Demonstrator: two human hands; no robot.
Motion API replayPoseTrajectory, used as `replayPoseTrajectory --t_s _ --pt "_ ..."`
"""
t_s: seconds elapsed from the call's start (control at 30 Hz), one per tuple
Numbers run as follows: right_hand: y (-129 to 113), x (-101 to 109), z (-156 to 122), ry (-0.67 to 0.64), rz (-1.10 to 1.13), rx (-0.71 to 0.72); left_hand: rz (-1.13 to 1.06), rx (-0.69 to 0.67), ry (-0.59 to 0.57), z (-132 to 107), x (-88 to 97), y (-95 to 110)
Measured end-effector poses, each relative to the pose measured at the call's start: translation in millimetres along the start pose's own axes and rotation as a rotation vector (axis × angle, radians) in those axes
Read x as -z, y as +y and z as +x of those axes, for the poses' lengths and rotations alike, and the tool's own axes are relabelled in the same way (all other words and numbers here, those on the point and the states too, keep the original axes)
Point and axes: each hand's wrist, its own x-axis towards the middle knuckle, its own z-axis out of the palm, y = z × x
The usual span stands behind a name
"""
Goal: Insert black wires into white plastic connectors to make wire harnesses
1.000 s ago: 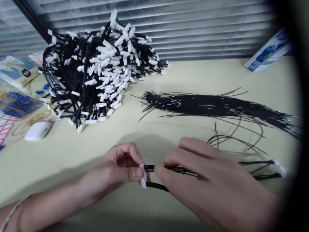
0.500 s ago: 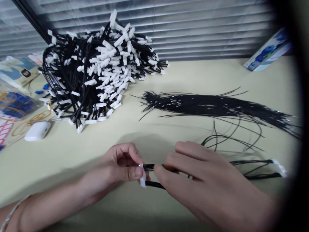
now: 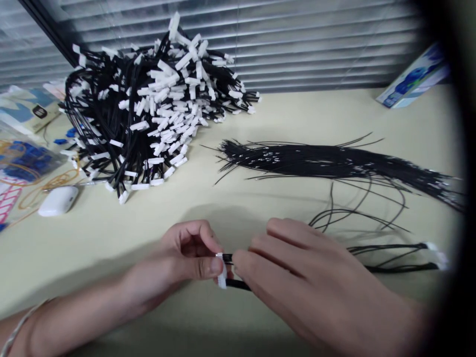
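My left hand (image 3: 188,253) pinches a small white connector (image 3: 221,270) between thumb and fingers, low over the pale table (image 3: 297,114). Black wires run out of it to the right. My right hand (image 3: 305,282) is closed on those black wires (image 3: 238,283) right beside the connector, fingertips almost touching it. The wires stretch on to a second white connector (image 3: 437,254) lying at the far right.
A big heap of finished black harnesses with white connectors (image 3: 148,104) fills the back left. A bundle of loose black wires (image 3: 334,163) lies across the middle right. A white mouse (image 3: 57,201), bags of parts (image 3: 22,158) and a blue box (image 3: 412,79) sit at the edges.
My right hand has slid left along the wires, closing up to the connector. The far connector and the loose wire loops shifted slightly. My left hand has stayed put.
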Motion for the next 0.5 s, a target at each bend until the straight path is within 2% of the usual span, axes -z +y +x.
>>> replayPoseTrajectory --t_s 0.5 --pt "-1.3 1.1 2.2 0.027 0.082 -0.008 -0.036 0.02 -0.02 -0.7 1.7 0.1"
